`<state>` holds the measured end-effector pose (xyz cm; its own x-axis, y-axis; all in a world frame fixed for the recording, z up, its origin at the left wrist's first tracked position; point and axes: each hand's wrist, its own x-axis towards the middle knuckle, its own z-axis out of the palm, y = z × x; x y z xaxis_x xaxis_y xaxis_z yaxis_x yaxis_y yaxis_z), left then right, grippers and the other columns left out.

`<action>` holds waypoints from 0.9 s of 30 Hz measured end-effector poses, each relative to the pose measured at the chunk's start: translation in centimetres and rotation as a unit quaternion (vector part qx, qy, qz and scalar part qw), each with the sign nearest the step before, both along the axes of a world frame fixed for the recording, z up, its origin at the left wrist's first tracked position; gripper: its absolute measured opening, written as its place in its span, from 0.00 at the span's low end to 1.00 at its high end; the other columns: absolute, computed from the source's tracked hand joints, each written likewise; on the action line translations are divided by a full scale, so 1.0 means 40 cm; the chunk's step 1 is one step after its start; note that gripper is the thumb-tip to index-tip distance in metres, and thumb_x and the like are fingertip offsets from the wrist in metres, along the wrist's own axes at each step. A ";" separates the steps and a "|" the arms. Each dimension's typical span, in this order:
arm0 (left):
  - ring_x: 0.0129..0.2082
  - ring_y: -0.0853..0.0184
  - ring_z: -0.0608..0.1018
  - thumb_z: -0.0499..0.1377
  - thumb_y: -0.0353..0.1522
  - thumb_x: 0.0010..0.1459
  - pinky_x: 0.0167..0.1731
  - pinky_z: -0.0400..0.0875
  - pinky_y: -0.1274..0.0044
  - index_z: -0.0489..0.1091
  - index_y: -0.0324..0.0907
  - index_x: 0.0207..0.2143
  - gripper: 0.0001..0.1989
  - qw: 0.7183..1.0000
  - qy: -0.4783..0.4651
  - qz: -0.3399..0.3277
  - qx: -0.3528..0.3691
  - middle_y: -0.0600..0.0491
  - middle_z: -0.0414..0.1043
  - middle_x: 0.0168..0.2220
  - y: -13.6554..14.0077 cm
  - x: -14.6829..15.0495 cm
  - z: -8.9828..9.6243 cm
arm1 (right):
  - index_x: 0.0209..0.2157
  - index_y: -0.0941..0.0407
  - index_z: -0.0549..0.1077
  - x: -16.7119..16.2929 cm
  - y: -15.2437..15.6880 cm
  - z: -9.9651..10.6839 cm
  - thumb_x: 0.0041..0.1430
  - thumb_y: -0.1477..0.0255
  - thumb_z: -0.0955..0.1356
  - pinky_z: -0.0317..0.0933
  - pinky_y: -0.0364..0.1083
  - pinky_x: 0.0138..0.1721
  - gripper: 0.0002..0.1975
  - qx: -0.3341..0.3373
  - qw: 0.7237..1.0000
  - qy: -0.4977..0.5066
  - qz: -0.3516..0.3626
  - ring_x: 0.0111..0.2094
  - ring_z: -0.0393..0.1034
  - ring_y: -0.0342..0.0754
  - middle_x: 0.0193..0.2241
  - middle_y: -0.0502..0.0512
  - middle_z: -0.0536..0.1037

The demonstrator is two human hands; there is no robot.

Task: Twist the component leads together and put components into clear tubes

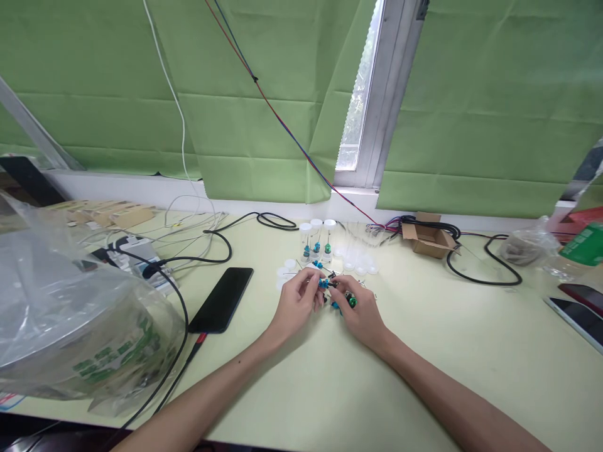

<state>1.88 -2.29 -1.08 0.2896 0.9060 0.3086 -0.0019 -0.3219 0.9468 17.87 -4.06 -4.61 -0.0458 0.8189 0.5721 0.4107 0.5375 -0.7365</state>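
Near the middle of the table, my left hand (301,292) pinches a small blue part (323,283) with a thin metal rod. My right hand (355,304) closes its fingertips on the black end of the same part, and the two hands almost meet. Under the right fingers lie more loose pieces, among them a green part (352,302). Another blue part (317,264) rests just beyond the hands. Behind it stand three clear tubes (316,241) with white caps, holding blue or green parts on rods. What exactly these parts are is too small to tell.
White round caps (371,269) and clear tubes (348,254) lie beyond the right hand. A black phone (221,300) and a large bagged tub (94,326) are on the left. Farther right are a small cardboard box (428,238), black cable (506,282) and more phones (577,320).
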 end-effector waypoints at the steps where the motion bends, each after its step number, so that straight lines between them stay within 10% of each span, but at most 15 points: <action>1: 0.19 0.71 0.67 0.53 0.43 0.64 0.24 0.64 0.78 0.68 0.42 0.37 0.14 1.000 0.001 -0.002 0.001 0.59 0.65 0.20 0.000 0.000 -0.001 | 0.43 0.55 0.70 0.000 0.000 0.000 0.66 0.67 0.64 0.63 0.46 0.35 0.08 -0.003 1.000 -0.001 -0.001 0.31 0.71 0.48 0.28 0.51 0.76; 17: 0.19 0.72 0.67 0.52 0.41 0.66 0.24 0.63 0.78 0.67 0.42 0.38 0.12 0.999 0.023 -0.004 0.025 0.58 0.66 0.20 -0.007 0.000 -0.010 | 0.21 0.54 0.65 -0.001 0.004 0.011 0.70 0.68 0.58 0.57 0.46 0.38 0.21 0.032 0.998 -0.048 -0.018 0.27 0.66 0.45 0.21 0.49 0.72; 27: 0.19 0.71 0.67 0.53 0.41 0.65 0.23 0.64 0.78 0.65 0.42 0.34 0.12 1.000 -0.004 0.019 0.004 0.59 0.65 0.19 0.004 0.003 -0.007 | 0.44 0.55 0.69 -0.001 -0.003 0.001 0.65 0.67 0.65 0.61 0.45 0.32 0.09 0.005 1.000 -0.007 -0.004 0.28 0.70 0.47 0.24 0.48 0.74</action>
<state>2.00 -2.14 -1.36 0.2529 0.9135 0.3186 0.0018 -0.3297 0.9441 17.81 -4.18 -4.58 -0.0475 0.8134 0.5798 0.4258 0.5416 -0.7249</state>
